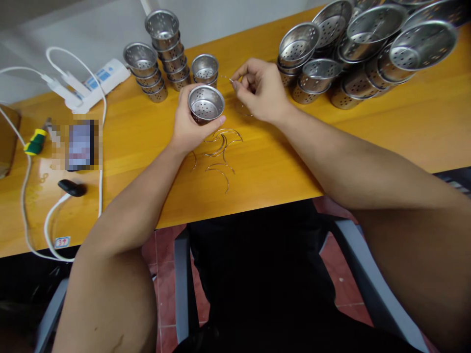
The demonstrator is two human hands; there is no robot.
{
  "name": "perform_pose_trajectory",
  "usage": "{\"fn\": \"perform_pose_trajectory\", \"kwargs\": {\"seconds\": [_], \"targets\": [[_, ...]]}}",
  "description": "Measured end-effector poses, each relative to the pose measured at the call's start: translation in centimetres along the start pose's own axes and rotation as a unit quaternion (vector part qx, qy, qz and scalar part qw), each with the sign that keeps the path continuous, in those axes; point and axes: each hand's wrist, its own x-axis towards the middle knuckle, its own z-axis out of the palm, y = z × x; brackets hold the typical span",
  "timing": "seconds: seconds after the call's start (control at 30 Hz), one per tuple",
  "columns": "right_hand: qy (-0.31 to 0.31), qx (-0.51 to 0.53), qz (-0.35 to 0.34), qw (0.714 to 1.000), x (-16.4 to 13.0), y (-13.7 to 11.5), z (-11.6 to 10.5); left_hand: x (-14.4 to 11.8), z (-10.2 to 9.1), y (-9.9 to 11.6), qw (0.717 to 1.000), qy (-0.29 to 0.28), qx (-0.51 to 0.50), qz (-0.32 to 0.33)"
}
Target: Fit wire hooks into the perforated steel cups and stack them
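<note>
My left hand (pixel 189 122) is wrapped round a perforated metal cup (pixel 206 104), its open top tilted toward me. To the right of it, my right hand (pixel 259 88) pinches a thin curved wire (pixel 231 80) between thumb and fingertips, apart from the cup. Several loose curved wires (pixel 223 147) lie on the table below the cup. Just behind my left hand stands a short stack of perforated cups (pixel 205 66). The parts of the cup under my left palm are hidden.
Taller cup stacks (pixel 162 27) stand at the back left, and many more cups (pixel 349 49) crowd the right. On the left are a power strip (pixel 106 81) with white cables, a blurred phone (pixel 80 144), a screwdriver (pixel 36 142) and a black plug-like object (pixel 71 188). A chair armrest (pixel 182 284) is below the table.
</note>
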Motion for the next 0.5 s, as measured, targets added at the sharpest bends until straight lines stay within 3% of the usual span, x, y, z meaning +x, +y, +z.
{"fn": "perform_pose_trajectory", "kwargs": {"seconds": [0.17, 0.37, 0.5], "targets": [[0.002, 0.003, 0.005, 1.000, 0.1, 0.1, 0.1, 0.0, -0.5, 1.0, 0.999, 0.004, 0.035, 0.011], [-0.014, 0.017, 0.033, 0.999, 0.1, 0.3, 0.0, -0.2, -0.1, 0.5, 1.000, -0.016, -0.007, 0.004], [-0.006, 0.009, 0.015, 1.000, 0.0, 0.2, 0.0, -0.2, 0.5, 0.6, 0.999, 0.009, -0.031, -0.024]]}}
